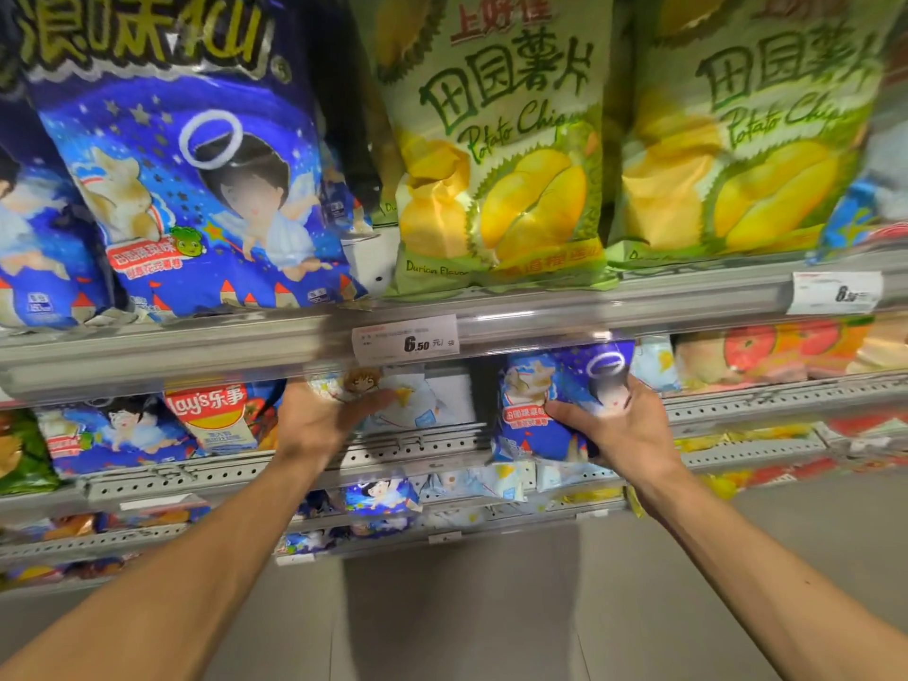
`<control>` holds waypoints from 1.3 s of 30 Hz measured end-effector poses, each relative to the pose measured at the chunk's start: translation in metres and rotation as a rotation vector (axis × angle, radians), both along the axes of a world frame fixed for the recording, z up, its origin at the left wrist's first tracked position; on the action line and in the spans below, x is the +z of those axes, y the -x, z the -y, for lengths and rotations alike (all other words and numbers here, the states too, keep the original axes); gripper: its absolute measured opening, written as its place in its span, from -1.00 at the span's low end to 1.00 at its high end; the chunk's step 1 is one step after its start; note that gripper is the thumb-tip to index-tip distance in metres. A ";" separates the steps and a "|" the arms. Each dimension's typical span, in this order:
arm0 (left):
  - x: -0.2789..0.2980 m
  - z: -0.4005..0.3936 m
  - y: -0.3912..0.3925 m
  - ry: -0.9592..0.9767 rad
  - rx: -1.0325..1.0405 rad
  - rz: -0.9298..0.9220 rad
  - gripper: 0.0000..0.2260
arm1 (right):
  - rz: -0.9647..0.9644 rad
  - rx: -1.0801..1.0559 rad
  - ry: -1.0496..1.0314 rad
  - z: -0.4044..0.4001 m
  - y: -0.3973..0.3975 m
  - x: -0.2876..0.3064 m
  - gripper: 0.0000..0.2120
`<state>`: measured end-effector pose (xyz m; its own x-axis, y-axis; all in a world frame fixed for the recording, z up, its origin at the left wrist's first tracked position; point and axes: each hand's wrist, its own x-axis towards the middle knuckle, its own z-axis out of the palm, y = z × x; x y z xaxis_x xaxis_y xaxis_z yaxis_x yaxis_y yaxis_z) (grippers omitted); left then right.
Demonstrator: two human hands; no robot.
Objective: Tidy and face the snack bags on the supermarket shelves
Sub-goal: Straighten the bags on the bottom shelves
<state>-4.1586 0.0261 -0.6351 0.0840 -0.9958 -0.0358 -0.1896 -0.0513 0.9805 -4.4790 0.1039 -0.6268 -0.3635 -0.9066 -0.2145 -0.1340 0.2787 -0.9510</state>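
the right hand point(621, 430) grips a blue bag point(550, 410) at the second shelf's point(737, 410) front edge, thumb across its face, while the left hand point(314, 420) lays near-straight fingers on a pale bag point(417, 400); squeezed too hard, the blue bag could crumple or slip off.

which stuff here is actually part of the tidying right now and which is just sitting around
In the job:
- blue angel bag, gripped by the right hand
- pale blue bag, touched by the left hand

Just sitting around:
- durian chip bags on the shelf above
- Lay's bag
- 6.50 price tag
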 end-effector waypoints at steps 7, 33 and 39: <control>-0.011 0.001 0.077 0.023 0.083 0.121 -0.55 | 0.016 -0.008 -0.017 -0.048 0.056 -0.013 -0.56; -0.019 -0.016 0.116 -0.165 -0.207 0.479 -0.47 | 0.064 0.058 0.033 -0.075 0.011 -0.001 -0.61; -0.019 -0.056 0.028 0.221 -0.186 0.735 -0.72 | 0.062 0.070 0.037 -0.070 -0.061 0.001 -0.63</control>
